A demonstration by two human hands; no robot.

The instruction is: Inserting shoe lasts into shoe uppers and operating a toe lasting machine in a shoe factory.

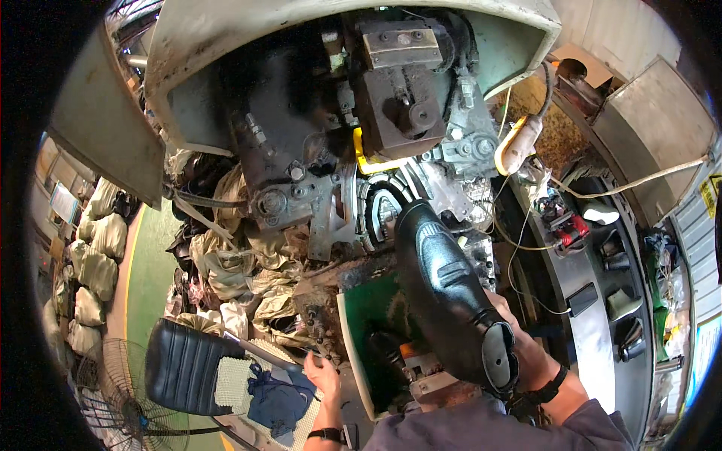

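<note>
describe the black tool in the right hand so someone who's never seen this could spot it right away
Start at the big grimy machine that fills the upper middle. Below its yellow-edged round opening, a bulky black power tool points up into it, gripped by the right hand. It is the only smooth, ribbed black plastic body among greasy bare metal parts.

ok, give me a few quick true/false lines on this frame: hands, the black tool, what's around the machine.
1. The right hand grips a black power tool aimed up at the machine. True.
2. The left hand holds the tool too. False: it is low at the machine's grimy edge, apart from the tool.
3. Both wrists are bare. False: each wears a dark band.
4. A black padded seat sits lower left. True.
5. The fan stands to the right of the machine. False: it is at the lower left.
</note>
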